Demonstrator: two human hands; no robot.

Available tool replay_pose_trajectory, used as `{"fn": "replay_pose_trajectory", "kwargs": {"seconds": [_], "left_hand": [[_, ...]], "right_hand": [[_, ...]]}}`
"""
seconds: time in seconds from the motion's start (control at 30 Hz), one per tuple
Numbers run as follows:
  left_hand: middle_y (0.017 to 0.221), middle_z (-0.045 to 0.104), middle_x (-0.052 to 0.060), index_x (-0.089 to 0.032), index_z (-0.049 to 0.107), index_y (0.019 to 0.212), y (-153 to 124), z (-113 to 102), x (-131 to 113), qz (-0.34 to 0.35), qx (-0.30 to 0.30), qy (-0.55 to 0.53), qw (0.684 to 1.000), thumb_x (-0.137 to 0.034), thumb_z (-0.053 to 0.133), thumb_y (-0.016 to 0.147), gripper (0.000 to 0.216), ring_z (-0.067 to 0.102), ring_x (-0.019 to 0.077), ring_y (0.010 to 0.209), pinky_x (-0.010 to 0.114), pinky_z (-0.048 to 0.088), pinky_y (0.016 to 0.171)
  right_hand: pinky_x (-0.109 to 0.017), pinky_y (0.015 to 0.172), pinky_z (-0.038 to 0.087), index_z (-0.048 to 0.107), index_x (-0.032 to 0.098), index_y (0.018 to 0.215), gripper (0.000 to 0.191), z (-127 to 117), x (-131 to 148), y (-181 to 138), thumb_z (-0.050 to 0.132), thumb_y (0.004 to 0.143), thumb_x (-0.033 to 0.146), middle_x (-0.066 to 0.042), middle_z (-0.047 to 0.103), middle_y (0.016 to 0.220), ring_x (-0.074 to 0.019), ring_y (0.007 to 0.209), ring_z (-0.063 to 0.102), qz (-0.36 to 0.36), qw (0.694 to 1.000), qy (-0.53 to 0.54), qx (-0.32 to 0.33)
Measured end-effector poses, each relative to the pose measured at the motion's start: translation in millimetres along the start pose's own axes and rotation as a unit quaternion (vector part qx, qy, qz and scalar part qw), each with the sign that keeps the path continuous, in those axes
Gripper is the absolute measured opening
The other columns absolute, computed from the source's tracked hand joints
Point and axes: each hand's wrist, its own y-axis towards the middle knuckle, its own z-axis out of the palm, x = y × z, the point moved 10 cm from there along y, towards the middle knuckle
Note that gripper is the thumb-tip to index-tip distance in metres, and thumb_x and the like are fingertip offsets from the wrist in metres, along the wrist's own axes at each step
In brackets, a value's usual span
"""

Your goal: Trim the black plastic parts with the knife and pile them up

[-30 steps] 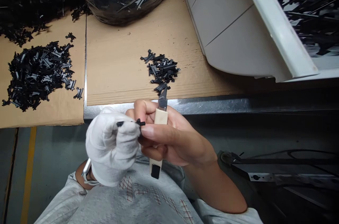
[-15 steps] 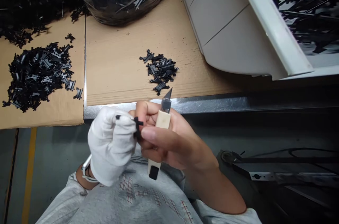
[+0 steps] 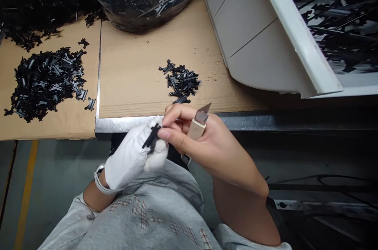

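Note:
My left hand (image 3: 131, 159), in a white glove, is closed around a small black plastic part (image 3: 151, 137) in front of my chest. The part lies slanted, with short tabs at its ends. My bare right hand (image 3: 189, 132) is wrapped round a cream-handled utility knife (image 3: 196, 130), whose blade points up and to the right, away from the part. Its thumb and index fingertips meet at the upper end of the black part, beside the glove. Just past the table edge lies a small pile of similar black parts (image 3: 184, 82).
A larger pile of black parts (image 3: 47, 82) lies on the cardboard (image 3: 130, 80) at left. A dark plastic bag (image 3: 144, 2) of parts stands at the back. To the right, a light grey bin (image 3: 260, 41) holds more. A metal edge (image 3: 126, 124) borders the table.
My left hand has turned over, so the black part now shows its length. The right hand has moved slightly right and up, tilting the knife further right.

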Motion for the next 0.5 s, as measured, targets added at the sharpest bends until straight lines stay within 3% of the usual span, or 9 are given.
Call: {"fn": "replay_pose_trajectory", "kwargs": {"seconds": [0.07, 0.17, 0.3, 0.4, 0.5], "left_hand": [[0.048, 0.044, -0.003, -0.023, 0.055, 0.063, -1.1, 5.2, 5.3, -0.032, 0.032, -0.056, 0.997, -0.061, 0.045, 0.093, 0.049, 0.047, 0.0115, 0.045, 0.026, 0.051, 0.05], [0.054, 0.053, -0.003, -0.021, 0.057, 0.07, -5.1, -0.4, 7.5, -0.054, 0.023, -0.118, 0.991, -0.055, 0.035, 0.099, 0.05, 0.049, 0.0087, 0.047, 0.021, 0.048, 0.05], [0.066, 0.062, -0.002, -0.02, 0.059, 0.073, -8.0, -4.7, 5.4, -0.06, 0.015, -0.158, 0.985, -0.054, 0.058, 0.09, 0.038, 0.053, 0.0062, 0.053, 0.016, 0.047, 0.051], [0.068, 0.064, -0.002, -0.02, 0.058, 0.073, -8.1, -4.4, 10.6, -0.092, 0.009, -0.189, 0.978, -0.055, 0.059, 0.089, 0.038, 0.05, 0.0055, 0.049, 0.016, 0.042, 0.045], [0.067, 0.063, -0.002, -0.02, 0.057, 0.073, -6.1, -6.3, 10.3, -0.091, -0.013, -0.191, 0.977, -0.051, 0.058, 0.091, 0.035, 0.048, 0.0055, 0.047, 0.016, 0.039, 0.043]], "right_hand": [[-0.022, 0.047, 0.03, 0.059, 0.019, 0.073, 0.026, -0.5, 0.5, 0.1, 0.076, 0.081, 0.037, 0.005, 0.046, 0.059, -0.0071, 0.051, 0.04, -0.003, 1.0, -0.002, 0.006], [-0.022, 0.044, 0.028, 0.059, 0.018, 0.07, 0.031, -4.8, 0.4, 0.5, 0.076, 0.08, 0.041, 0.005, 0.046, 0.057, -0.0069, 0.05, 0.039, -0.001, 1.0, -0.008, -0.003], [-0.021, 0.041, 0.024, 0.06, 0.017, 0.07, 0.035, -6.3, -5.9, 1.3, 0.074, 0.081, 0.047, 0.005, 0.043, 0.055, -0.0059, 0.048, 0.036, 0.017, 1.0, 0.016, 0.006], [-0.021, 0.038, 0.019, 0.062, 0.016, 0.076, 0.039, -4.6, -11.0, -0.2, 0.065, 0.087, 0.054, 0.005, 0.044, 0.06, -0.0037, 0.044, 0.027, 0.02, 0.994, 0.108, 0.022], [-0.02, 0.039, 0.02, 0.063, 0.017, 0.084, 0.031, -4.3, -14.7, -2.0, 0.069, 0.086, 0.047, 0.005, 0.048, 0.064, -0.003, 0.045, 0.029, 0.018, 0.991, 0.131, 0.014]]}}
